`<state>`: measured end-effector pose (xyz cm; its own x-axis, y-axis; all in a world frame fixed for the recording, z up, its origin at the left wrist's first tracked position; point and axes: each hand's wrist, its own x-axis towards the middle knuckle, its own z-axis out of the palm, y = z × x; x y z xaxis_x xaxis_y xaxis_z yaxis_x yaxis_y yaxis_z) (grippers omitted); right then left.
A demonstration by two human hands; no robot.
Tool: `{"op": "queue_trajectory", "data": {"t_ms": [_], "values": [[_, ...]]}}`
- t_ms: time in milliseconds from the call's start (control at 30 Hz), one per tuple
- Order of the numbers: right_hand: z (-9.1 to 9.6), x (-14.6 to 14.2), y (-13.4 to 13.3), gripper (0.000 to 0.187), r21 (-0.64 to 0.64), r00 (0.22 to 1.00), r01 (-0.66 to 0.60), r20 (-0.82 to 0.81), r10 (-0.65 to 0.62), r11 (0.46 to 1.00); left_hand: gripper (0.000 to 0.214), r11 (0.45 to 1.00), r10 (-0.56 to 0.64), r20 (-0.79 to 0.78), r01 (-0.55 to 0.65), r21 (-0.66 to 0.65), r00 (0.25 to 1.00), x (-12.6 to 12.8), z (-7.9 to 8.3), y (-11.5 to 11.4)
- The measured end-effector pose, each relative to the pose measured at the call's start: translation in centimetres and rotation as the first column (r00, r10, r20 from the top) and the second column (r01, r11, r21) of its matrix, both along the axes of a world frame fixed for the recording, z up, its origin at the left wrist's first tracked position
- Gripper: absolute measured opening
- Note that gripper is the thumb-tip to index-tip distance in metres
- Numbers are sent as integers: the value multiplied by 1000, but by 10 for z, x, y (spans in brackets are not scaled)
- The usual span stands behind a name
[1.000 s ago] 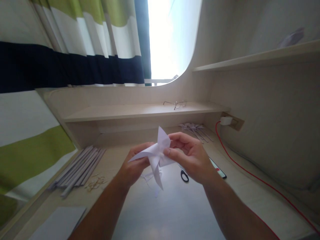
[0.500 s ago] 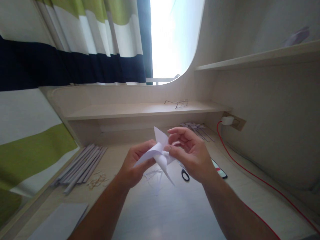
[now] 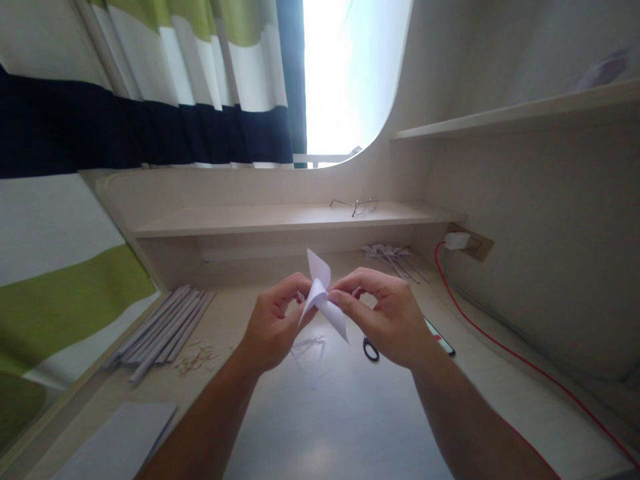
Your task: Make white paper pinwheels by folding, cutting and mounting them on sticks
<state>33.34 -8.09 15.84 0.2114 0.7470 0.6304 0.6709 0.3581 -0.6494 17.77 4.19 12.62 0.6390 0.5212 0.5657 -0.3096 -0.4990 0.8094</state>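
Note:
A white paper pinwheel with curled blades is held up over the desk between my two hands. My left hand pinches it from the left, fingertips partly hidden behind the paper. On the other side, the thumb and forefinger of my right hand close on the pinwheel near its middle. Below the hands lie thin white paper strips. The black handle loop of a pair of scissors shows beside my right hand; their blades are hidden.
Rolled paper tubes lie at the left, near small wooden pieces and a stack of paper. Several pinwheels on sticks rest at the back right. A phone, a red cable and glasses are also here.
The pinwheel has turned and its blades now show more side-on. My right hand's fingers, more spread before, have come together in a pinch on it.

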Motion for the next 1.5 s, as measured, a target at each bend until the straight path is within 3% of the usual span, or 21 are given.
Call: {"op": "queue_trajectory", "data": {"t_ms": [467,733,833,967,1067,1167,1333,1500], "values": [[-5,-2,5,10,5,1000,-3,14,3,1000,13,994,90,-50,-86,63,995,-2,1,1],[-11,0,11,9,-106,998,-51,-38,47,993,12,977,156,-139,-131,170,978,-8,0,3],[-28,-3,13,14,-173,994,-76,-89,62,982,14,970,207,-217,-172,173,954,-13,-7,-3],[-70,-9,15,17,-205,956,-164,-273,105,965,17,976,218,-350,-196,97,911,-23,-24,-12],[-103,-14,21,19,-208,821,-316,-548,157,926,19,972,234,-435,-214,96,869,-32,-35,-15],[-126,-19,27,20,-207,758,-366,-632,161,907,18,964,266,-465,-234,128,845,-43,-40,-16],[-140,-19,31,25,-210,669,-416,-730,141,885,15,956,286,-475,-214,200,832,-62,-38,-4],[-146,-13,33,26,-179,573,-475,-806,148,862,21,948,317,-492,-277,155,811,-77,-39,17]]}}
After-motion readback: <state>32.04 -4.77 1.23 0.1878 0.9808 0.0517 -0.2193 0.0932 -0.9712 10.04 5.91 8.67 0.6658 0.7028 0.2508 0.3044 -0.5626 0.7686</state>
